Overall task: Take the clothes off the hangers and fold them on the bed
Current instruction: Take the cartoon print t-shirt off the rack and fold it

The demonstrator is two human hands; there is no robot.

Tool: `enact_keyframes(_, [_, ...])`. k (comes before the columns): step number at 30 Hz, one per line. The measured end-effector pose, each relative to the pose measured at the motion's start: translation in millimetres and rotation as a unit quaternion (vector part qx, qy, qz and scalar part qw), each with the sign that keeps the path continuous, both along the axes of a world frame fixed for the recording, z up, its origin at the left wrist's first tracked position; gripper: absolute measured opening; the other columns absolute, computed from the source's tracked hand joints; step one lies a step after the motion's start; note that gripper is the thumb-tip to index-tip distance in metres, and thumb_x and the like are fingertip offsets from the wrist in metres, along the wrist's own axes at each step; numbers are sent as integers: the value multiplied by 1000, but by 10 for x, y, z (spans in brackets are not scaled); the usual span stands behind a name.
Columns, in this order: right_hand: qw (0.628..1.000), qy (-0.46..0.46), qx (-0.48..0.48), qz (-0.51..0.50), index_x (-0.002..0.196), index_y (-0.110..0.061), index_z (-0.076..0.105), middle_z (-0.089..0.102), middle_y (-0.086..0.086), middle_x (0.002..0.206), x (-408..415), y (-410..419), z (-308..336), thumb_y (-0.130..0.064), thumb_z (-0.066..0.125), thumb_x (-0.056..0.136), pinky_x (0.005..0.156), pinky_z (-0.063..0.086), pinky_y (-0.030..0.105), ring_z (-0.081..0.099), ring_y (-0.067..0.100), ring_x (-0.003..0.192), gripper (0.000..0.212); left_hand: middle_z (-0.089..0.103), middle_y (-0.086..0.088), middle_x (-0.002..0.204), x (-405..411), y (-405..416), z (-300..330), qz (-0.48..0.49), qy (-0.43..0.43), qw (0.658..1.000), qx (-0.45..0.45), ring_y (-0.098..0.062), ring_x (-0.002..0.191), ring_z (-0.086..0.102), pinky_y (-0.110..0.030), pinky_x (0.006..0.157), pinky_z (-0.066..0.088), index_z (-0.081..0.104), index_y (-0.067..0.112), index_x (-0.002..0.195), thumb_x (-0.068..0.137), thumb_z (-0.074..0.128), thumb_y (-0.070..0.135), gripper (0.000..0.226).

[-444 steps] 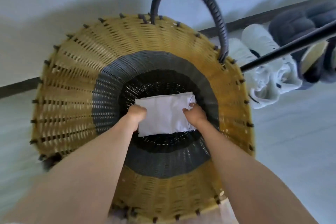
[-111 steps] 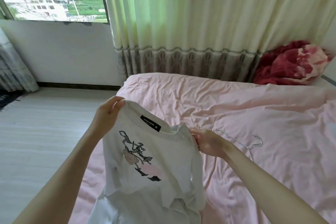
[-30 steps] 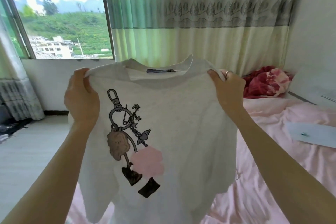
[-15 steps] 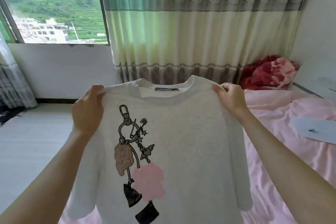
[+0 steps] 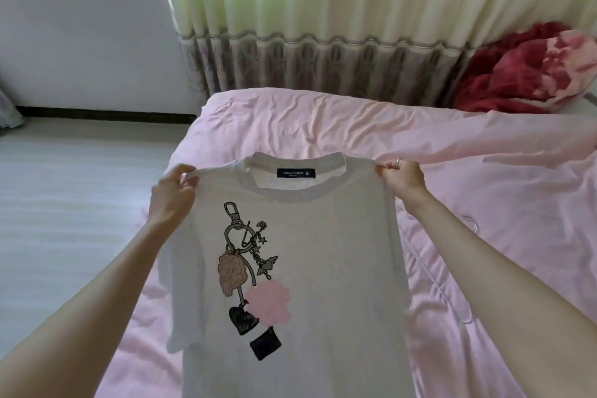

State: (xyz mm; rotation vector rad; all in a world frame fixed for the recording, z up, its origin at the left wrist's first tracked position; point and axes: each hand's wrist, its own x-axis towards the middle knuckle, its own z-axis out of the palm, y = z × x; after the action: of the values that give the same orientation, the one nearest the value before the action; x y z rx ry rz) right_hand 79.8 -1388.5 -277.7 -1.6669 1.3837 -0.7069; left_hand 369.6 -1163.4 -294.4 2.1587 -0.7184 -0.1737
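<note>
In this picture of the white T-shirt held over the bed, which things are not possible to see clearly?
All in the head view:
- T-shirt hem: cut off by the bottom edge.
- Neck label: lettering too small to read.
- White hanger on the pink bed: partly behind the shirt and the right forearm.
- Left hand and right hand: fingertips tucked behind the shoulder seams.

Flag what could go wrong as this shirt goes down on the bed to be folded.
1. The hanger lies on the bed just right of the shirt; the shirt could land on it and fold lumpy or snag.
2. The sheet is wrinkled, so creases may carry into the fold.
3. The left hand and right hand pinch only the shoulders; the hem may bunch underneath.
</note>
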Motion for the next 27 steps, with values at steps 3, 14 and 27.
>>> enact_keyframes(3, [1000,12,17,-11,66,-11,56,51,-2,67,344,-380,-403,-15,56,88,67,34,26,44,15,69,22,61,-12,96,275,-376,-391,3,1,1000,17,-27,84,51,-33,72,40,62,20,107,91,49,11,22])
enact_keyframes(14, [992,123,-30,3,58,-12,31,35,8,63,1202,-1297,-2142,-9,47,84,57,26,32,33,25,66,31,63,-18,100,977,-1304,-1925,21,-15,986,167,-38,93,55,-42,78,43,51,21,110,94,39,14,21])
enact_keyframes(27, [953,298,2,50,102,-1,61,55,19,119,1451,-1561,-3724,-18,44,93,87,37,36,50,36,110,26,65,-14,100,1377,-1810,-3319,-3,96,953,288,-34,97,57,-39,82,45,61,21,95,69,45,28,31])
